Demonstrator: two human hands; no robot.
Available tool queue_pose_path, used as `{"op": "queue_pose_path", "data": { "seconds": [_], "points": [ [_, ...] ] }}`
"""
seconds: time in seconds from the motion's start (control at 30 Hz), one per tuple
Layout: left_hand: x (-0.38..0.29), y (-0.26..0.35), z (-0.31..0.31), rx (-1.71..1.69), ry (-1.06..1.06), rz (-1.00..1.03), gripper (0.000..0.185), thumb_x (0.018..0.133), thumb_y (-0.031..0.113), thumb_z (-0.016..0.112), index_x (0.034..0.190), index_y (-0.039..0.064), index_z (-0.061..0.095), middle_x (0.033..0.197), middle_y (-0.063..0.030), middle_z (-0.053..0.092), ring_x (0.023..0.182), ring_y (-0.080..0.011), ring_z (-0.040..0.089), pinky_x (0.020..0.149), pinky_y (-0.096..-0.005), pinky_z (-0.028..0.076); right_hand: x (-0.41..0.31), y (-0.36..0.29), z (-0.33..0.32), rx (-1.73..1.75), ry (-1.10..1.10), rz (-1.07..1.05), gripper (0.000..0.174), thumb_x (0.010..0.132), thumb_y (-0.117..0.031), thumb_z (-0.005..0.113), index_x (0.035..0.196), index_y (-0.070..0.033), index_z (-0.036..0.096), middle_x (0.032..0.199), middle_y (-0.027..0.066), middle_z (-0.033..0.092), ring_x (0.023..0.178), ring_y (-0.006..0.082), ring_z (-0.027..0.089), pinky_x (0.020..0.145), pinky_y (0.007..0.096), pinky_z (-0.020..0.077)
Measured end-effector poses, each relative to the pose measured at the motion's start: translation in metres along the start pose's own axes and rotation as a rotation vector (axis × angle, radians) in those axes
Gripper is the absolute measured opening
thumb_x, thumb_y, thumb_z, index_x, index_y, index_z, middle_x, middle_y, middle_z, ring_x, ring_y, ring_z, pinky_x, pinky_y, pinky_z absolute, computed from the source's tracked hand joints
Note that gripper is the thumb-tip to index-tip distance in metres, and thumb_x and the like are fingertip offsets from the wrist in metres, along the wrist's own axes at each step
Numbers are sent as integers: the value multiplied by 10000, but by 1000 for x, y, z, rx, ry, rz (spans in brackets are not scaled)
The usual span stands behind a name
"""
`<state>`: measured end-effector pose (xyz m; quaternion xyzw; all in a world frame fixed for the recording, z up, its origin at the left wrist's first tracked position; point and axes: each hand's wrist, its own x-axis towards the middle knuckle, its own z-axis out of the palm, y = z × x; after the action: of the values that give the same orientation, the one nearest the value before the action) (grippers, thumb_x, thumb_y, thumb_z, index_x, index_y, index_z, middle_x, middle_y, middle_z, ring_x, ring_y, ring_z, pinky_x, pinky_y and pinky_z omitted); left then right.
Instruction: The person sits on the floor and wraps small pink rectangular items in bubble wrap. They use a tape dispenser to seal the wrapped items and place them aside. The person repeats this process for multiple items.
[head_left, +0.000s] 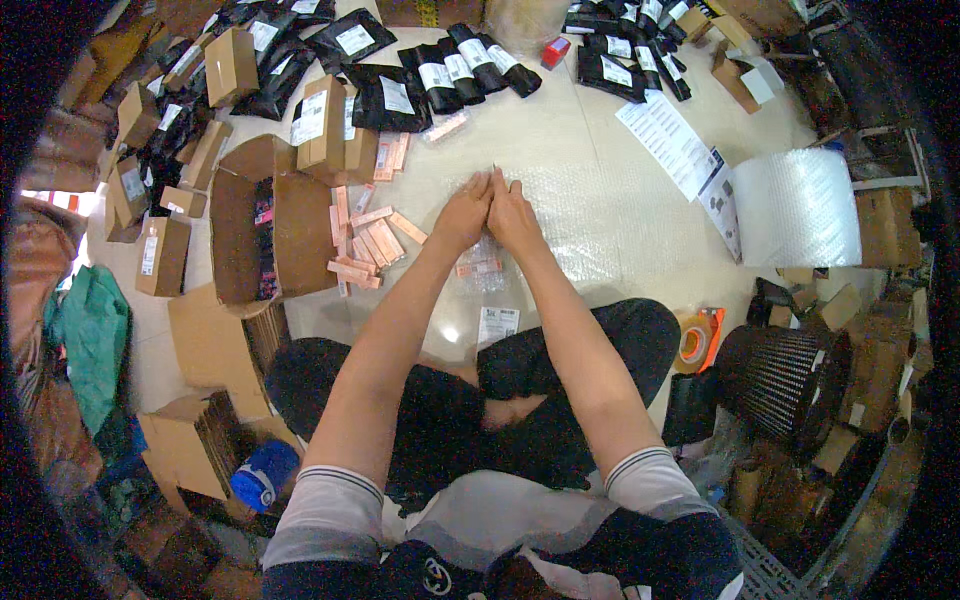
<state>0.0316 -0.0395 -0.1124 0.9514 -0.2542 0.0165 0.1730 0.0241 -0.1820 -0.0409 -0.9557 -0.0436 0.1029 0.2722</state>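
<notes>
My left hand (463, 212) and my right hand (514, 212) meet at the fingers over clear bubble wrap (551, 199) spread on the floor. A small dark tip shows at the fingertips, too small to identify; the hands hide whatever lies between them. Just below my wrists, small pink-orange boxes (480, 267) lie on or under bubble wrap. A loose pile of similar slim boxes (382, 241) is left of my left hand. Nearer my crossed legs lies a white printed label (499, 324).
An open cardboard carton (307, 236) stands left, with black mailer bags (390, 97) and taped boxes beyond. Printed sheets (664, 142) and a bubble wrap roll (799, 208) are at right, an orange tape dispenser (709, 341) by my right knee. Flattened cardboard (202, 337) lies left.
</notes>
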Motion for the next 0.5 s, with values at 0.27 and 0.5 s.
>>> {"op": "queue_pose_path", "data": {
  "seconds": [0.27, 0.5],
  "points": [
    [7, -6, 2, 12, -178, -65, 923, 810, 86, 844, 1618, 29, 402, 1737, -168, 335, 1560, -371, 395, 1204, -500, 458, -130, 30, 0, -111, -203, -77, 666, 982, -76, 571, 1603, 34, 359, 1248, 357, 614, 1002, 575, 697, 878, 614, 588],
    [-10, 35, -29, 74, -163, -95, 780, 798, 161, 870, 1479, 40, 508, 1518, -186, 556, 1395, -415, 550, 1086, -537, 516, -140, 49, -25, -150, -108, 49, 719, 941, -2, 558, 1630, 23, 354, 1202, 341, 583, 1033, 539, 676, 916, 585, 574]
  ]
}}
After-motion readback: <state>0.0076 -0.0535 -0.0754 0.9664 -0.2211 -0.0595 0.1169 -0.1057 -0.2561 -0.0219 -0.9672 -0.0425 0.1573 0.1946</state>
